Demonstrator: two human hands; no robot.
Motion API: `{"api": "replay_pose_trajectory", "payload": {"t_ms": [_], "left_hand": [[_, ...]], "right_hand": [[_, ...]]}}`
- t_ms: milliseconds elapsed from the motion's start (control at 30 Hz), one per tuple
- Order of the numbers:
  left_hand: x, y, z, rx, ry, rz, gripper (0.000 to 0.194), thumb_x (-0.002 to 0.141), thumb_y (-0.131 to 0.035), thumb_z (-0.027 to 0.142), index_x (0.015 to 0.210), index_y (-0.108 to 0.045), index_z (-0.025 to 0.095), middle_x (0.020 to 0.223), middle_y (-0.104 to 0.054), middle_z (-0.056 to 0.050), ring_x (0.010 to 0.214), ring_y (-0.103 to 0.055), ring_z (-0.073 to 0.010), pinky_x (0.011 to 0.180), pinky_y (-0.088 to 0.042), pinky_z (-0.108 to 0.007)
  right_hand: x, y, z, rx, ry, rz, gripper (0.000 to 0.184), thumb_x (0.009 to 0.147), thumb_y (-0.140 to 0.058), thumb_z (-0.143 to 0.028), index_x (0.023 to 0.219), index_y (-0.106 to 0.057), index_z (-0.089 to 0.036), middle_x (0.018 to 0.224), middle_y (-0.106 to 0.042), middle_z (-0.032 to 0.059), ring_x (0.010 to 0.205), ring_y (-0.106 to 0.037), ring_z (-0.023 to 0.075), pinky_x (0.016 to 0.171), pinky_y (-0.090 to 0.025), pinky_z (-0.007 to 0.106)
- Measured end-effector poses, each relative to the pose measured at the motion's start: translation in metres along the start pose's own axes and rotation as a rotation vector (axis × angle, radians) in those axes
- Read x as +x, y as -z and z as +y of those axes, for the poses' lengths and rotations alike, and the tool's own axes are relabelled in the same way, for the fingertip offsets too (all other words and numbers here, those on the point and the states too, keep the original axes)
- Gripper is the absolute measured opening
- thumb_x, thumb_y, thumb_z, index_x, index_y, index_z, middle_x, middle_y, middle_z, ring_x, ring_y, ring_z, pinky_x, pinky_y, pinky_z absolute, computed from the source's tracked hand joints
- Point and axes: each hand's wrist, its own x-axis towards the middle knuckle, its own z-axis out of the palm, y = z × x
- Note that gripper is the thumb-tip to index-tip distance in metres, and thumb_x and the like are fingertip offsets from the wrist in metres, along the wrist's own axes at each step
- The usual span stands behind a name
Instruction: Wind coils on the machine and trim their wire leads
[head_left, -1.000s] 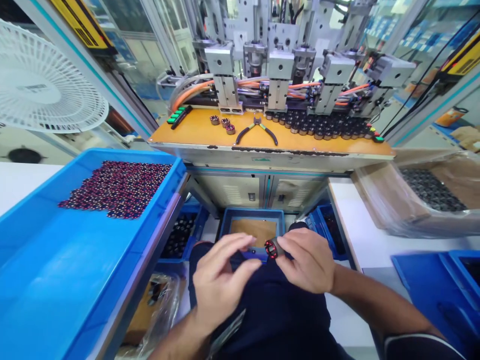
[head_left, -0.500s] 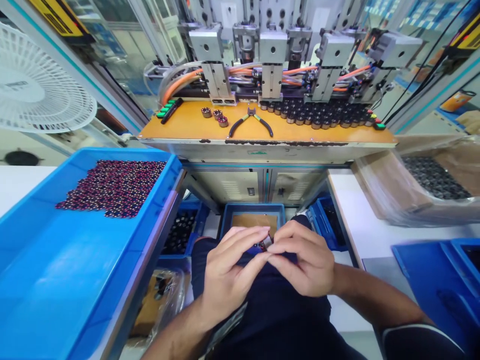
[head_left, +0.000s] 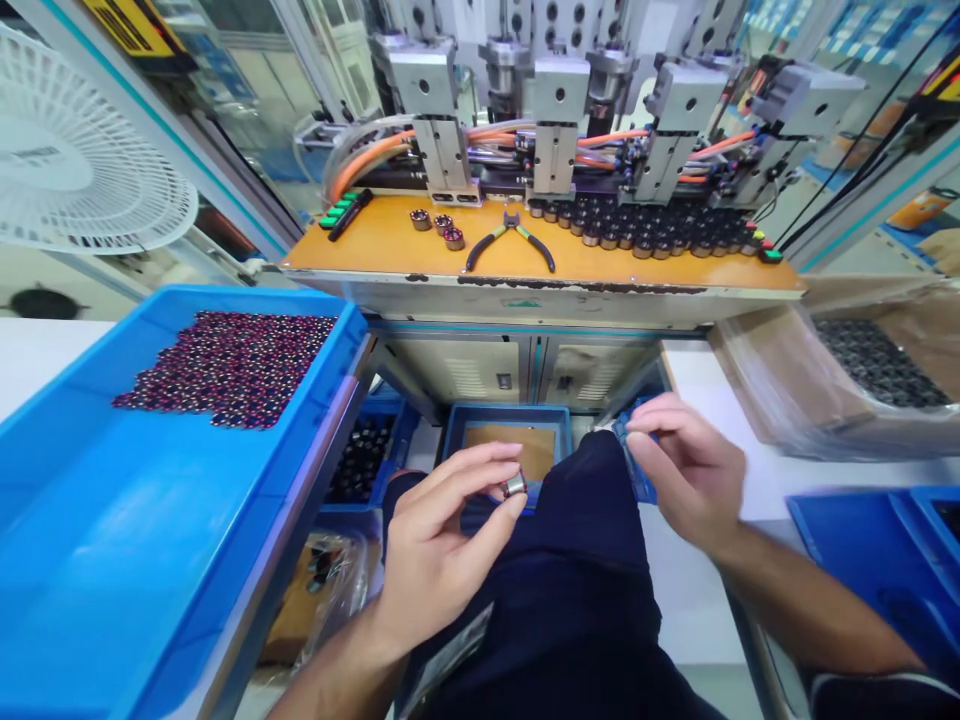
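My left hand [head_left: 442, 545] is over my lap, thumb and fingers pinched on a small silvery ring-shaped part [head_left: 514, 486]. My right hand [head_left: 686, 470] is to the right of it, above the gap by the white table's edge. Its fingers are pinched together; what they hold is too small and blurred to name. The two hands are apart. A small blue bin with a brown cardboard bottom [head_left: 510, 447] stands on the floor just beyond them.
A big blue tray [head_left: 150, 560] on my left holds several small dark red parts [head_left: 232, 365]. On the orange machine shelf [head_left: 390, 250] lie pliers [head_left: 510, 243], three loose parts [head_left: 439, 225] and a row of dark parts [head_left: 645, 232]. A plastic-lined carton [head_left: 862, 385] is at right, a fan [head_left: 75, 160] at left.
The hands were joined on a small dark and red part over my lap. They have separated: the right hand moved up and right, the left kept the silvery part.
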Motion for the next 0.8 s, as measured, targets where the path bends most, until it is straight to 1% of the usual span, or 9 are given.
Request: {"api": "replay_pose_trajectory", "payload": {"t_ms": [67, 167, 267, 367, 467, 567, 667, 733, 800], "left_hand": [[0.002, 0.002, 0.001, 0.091, -0.063, -0.044, 0.036, 0.078, -0.07, 0.001, 0.107, -0.07, 0.022, 0.112, -0.071, -0.008, 0.096, -0.07, -0.0174, 0.076, -0.059, -0.026], [0.006, 0.002, 0.005, 0.156, -0.121, -0.106, 0.033, 0.078, -0.069, 0.002, 0.106, -0.069, 0.02, 0.108, -0.071, -0.008, 0.095, -0.069, -0.0174, 0.081, -0.058, -0.028], [0.006, 0.003, 0.008, 0.156, -0.129, -0.128, 0.032, 0.079, -0.069, 0.002, 0.106, -0.069, 0.019, 0.106, -0.072, -0.008, 0.094, -0.07, -0.0176, 0.081, -0.058, -0.028], [0.003, 0.007, 0.008, 0.116, -0.102, -0.117, 0.032, 0.079, -0.068, 0.002, 0.105, -0.069, 0.02, 0.105, -0.072, -0.008, 0.094, -0.07, -0.0181, 0.075, -0.059, -0.025], [0.0, 0.012, 0.006, 0.08, -0.075, -0.113, 0.031, 0.079, -0.068, 0.002, 0.104, -0.07, 0.02, 0.106, -0.072, -0.008, 0.094, -0.07, -0.0178, 0.074, -0.059, -0.024], [0.0, 0.015, 0.003, 0.059, -0.07, -0.113, 0.031, 0.079, -0.068, 0.003, 0.105, -0.069, 0.02, 0.106, -0.072, -0.008, 0.091, -0.07, -0.0167, 0.074, -0.06, -0.024], [0.002, 0.016, 0.002, 0.049, -0.077, -0.119, 0.03, 0.079, -0.068, 0.003, 0.104, -0.069, 0.02, 0.105, -0.072, -0.008, 0.093, -0.071, -0.0172, 0.075, -0.06, -0.024], [0.003, 0.017, 0.003, 0.045, -0.081, -0.111, 0.03, 0.08, -0.068, 0.003, 0.104, -0.07, 0.02, 0.104, -0.073, -0.009, 0.095, -0.071, -0.0184, 0.077, -0.06, -0.025], [0.003, 0.02, 0.003, 0.035, -0.098, -0.096, 0.03, 0.08, -0.068, 0.003, 0.103, -0.07, 0.021, 0.104, -0.073, -0.009, 0.094, -0.072, -0.0192, 0.077, -0.061, -0.027]], "right_hand": [[0.013, 0.01, -0.007, -0.219, 0.328, -0.088, 0.017, 0.083, -0.067, -0.011, 0.097, -0.065, -0.02, 0.084, -0.064, 0.0034, 0.077, -0.06, 0.0143, 0.066, -0.052, 0.027], [0.032, 0.01, -0.018, -0.46, 0.798, -0.347, 0.016, 0.091, -0.057, -0.015, 0.103, -0.067, -0.017, 0.093, -0.068, 0.0061, 0.085, -0.061, 0.0168, 0.071, -0.053, 0.03], [0.042, -0.002, -0.019, -0.596, 0.99, -0.459, 0.025, 0.096, -0.044, -0.014, 0.095, -0.068, -0.013, 0.092, -0.068, 0.0094, 0.08, -0.058, 0.0192, 0.068, -0.049, 0.034], [0.041, -0.013, -0.014, -0.529, 0.85, -0.583, 0.026, 0.095, -0.043, -0.014, 0.078, -0.062, -0.015, 0.077, -0.061, 0.0068, 0.069, -0.051, 0.0173, 0.062, -0.043, 0.034], [0.04, -0.017, -0.012, -0.429, 0.721, -0.571, 0.022, 0.095, -0.048, -0.018, 0.077, -0.059, -0.015, 0.074, -0.057, 0.0048, 0.069, -0.048, 0.0162, 0.062, -0.04, 0.032], [0.043, -0.018, -0.014, -0.433, 0.809, -0.539, 0.019, 0.096, -0.045, -0.015, 0.091, -0.064, -0.013, 0.082, -0.06, 0.0072, 0.07, -0.047, 0.0165, 0.062, -0.04, 0.032], [0.044, -0.021, -0.02, -0.428, 0.847, -0.61, 0.024, 0.096, -0.042, -0.012, 0.086, -0.064, -0.013, 0.08, -0.059, 0.0074, 0.067, -0.046, 0.0162, 0.062, -0.038, 0.033], [0.043, -0.024, -0.024, -0.332, 0.671, -0.669, 0.025, 0.096, -0.043, -0.015, 0.078, -0.06, -0.014, 0.075, -0.058, 0.0058, 0.066, -0.047, 0.015, 0.063, -0.04, 0.032], [0.043, -0.024, -0.029, -0.12, 0.334, -0.786, 0.025, 0.096, -0.046, -0.017, 0.074, -0.058, -0.015, 0.071, -0.057, 0.0027, 0.066, -0.05, 0.0123, 0.064, -0.043, 0.027]]}}
